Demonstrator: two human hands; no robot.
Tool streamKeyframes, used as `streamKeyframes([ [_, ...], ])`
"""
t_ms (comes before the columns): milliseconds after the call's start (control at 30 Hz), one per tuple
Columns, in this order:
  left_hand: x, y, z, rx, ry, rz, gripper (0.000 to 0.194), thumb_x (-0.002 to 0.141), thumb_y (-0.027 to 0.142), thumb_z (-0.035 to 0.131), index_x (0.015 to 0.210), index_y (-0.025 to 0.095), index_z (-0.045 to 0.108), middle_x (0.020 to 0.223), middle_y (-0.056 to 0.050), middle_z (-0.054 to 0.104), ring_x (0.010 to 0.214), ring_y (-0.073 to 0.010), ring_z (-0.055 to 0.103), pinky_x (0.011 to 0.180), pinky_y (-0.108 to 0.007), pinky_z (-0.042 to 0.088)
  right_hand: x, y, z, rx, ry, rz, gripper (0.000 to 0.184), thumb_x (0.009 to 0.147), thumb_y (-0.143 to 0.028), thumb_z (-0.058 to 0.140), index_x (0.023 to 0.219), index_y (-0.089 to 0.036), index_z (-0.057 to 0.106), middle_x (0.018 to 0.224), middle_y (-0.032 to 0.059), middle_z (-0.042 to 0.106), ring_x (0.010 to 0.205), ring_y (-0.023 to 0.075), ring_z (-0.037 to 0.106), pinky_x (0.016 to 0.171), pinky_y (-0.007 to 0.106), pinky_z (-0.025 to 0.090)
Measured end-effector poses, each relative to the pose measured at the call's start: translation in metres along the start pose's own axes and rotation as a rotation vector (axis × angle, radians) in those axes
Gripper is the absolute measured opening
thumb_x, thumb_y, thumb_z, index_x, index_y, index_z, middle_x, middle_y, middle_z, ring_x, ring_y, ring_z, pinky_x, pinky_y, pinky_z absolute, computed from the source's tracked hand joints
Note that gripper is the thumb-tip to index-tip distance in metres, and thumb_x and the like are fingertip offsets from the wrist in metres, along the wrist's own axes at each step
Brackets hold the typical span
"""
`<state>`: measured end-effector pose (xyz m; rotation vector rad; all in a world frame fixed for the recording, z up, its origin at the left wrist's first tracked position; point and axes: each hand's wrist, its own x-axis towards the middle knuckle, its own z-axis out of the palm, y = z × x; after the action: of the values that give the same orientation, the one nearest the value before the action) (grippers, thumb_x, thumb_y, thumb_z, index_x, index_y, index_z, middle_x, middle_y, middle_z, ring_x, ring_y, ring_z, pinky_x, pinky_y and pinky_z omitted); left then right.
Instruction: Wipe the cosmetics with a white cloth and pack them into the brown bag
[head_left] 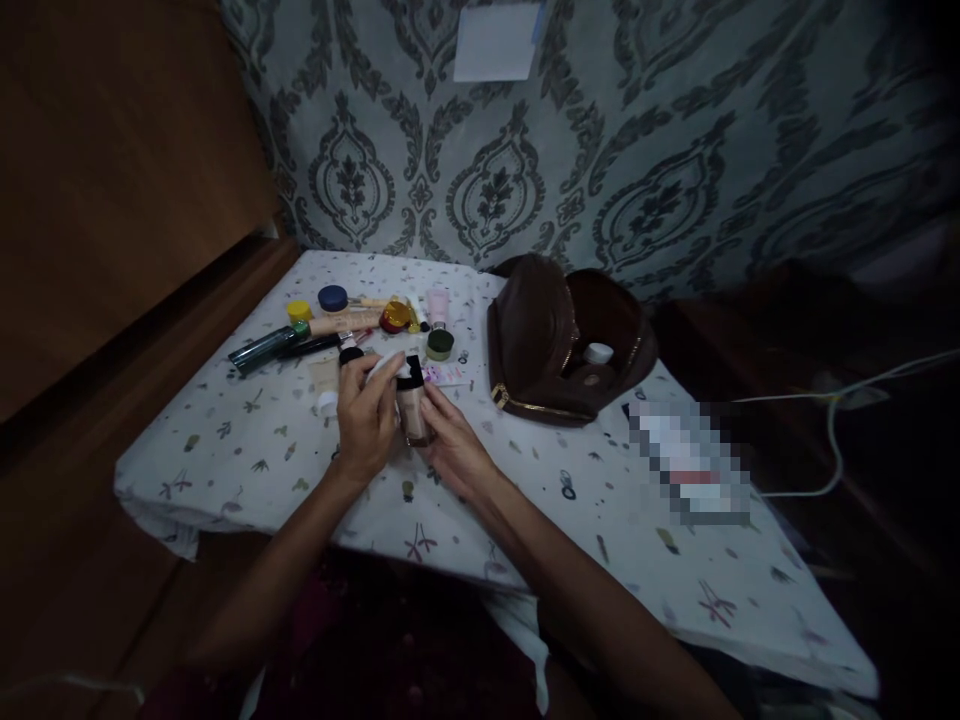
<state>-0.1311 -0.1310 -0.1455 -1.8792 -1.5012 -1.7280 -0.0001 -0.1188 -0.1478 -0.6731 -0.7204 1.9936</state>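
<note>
My right hand (456,440) is wrapped round a foundation bottle (413,412), a small beige bottle with a black cap, held upright above the table. Pinched in my left hand (363,418) is a crumpled white tissue (390,366), pressed near the bottle's cap. Just behind my left hand lie a beige tube (324,374) and a round black lid (350,354). Beyond the bottle are a dark green jar (439,345) and a flat packet with purple print (448,376), partly hidden by my hands.
An open brown cosmetic bag (531,330) with a white-lidded item (598,353) inside stands at the back right. Several cosmetics, including a green bottle (262,348), a blue-lidded jar (332,298) and a pink tube (438,307), lie back left. A wooden cabinet (135,200) borders the left side.
</note>
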Motion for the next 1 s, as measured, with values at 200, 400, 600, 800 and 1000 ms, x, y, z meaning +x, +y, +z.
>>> streamKeyframes([
  [200, -0.003, 0.005, 0.0, 0.019, -0.096, 0.131, 0.028, 0.099, 0.013, 0.048, 0.116, 0.02, 0.069, 0.109, -0.009, 0.066, 0.101, -0.0211, 0.059, 0.09, -0.038, 0.05, 0.006, 0.005, -0.004, 0.062, 0.062, -0.031, 0.035, 0.072, -0.028, 0.085, 0.103, -0.028, 0.07, 0.1, -0.0039, 0.073, 0.087, 0.012, 0.066, 0.075, 0.022, 0.053],
  [400, -0.009, 0.011, -0.003, -0.034, -0.214, 0.189, 0.024, 0.099, 0.014, 0.049, 0.111, 0.022, 0.068, 0.105, -0.007, 0.07, 0.099, -0.0202, 0.06, 0.088, -0.038, 0.051, 0.01, 0.005, -0.009, 0.157, 0.095, -0.055, 0.033, 0.072, -0.022, 0.084, 0.1, -0.029, 0.068, 0.101, -0.005, 0.073, 0.091, 0.0111, 0.066, 0.081, 0.023, 0.053],
  [600, -0.02, 0.014, -0.008, -0.091, -0.283, 0.227, 0.028, 0.097, 0.008, 0.05, 0.115, 0.022, 0.067, 0.107, -0.007, 0.07, 0.103, -0.0207, 0.06, 0.092, -0.041, 0.052, 0.013, -0.003, -0.007, 0.215, 0.035, -0.103, 0.023, 0.075, -0.026, 0.083, 0.094, -0.025, 0.069, 0.092, -0.004, 0.072, 0.082, 0.0091, 0.064, 0.077, 0.019, 0.054],
  [800, -0.028, 0.012, -0.015, -0.133, -0.336, 0.216, 0.034, 0.096, 0.007, 0.047, 0.118, 0.024, 0.067, 0.109, -0.007, 0.071, 0.099, -0.0208, 0.061, 0.087, -0.04, 0.053, 0.015, -0.007, -0.008, 0.206, 0.014, -0.049, 0.021, 0.081, -0.033, 0.077, 0.096, -0.023, 0.067, 0.092, 0.0015, 0.073, 0.087, 0.0169, 0.069, 0.066, 0.025, 0.058],
  [1000, -0.029, 0.012, -0.015, -0.159, -0.341, 0.211, 0.029, 0.096, 0.008, 0.051, 0.115, 0.023, 0.067, 0.107, -0.007, 0.07, 0.099, -0.0199, 0.062, 0.086, -0.038, 0.054, 0.015, -0.007, -0.015, 0.179, -0.003, 0.005, 0.035, 0.077, -0.038, 0.082, 0.103, -0.02, 0.068, 0.097, 0.0071, 0.075, 0.09, 0.0202, 0.071, 0.068, 0.029, 0.061],
])
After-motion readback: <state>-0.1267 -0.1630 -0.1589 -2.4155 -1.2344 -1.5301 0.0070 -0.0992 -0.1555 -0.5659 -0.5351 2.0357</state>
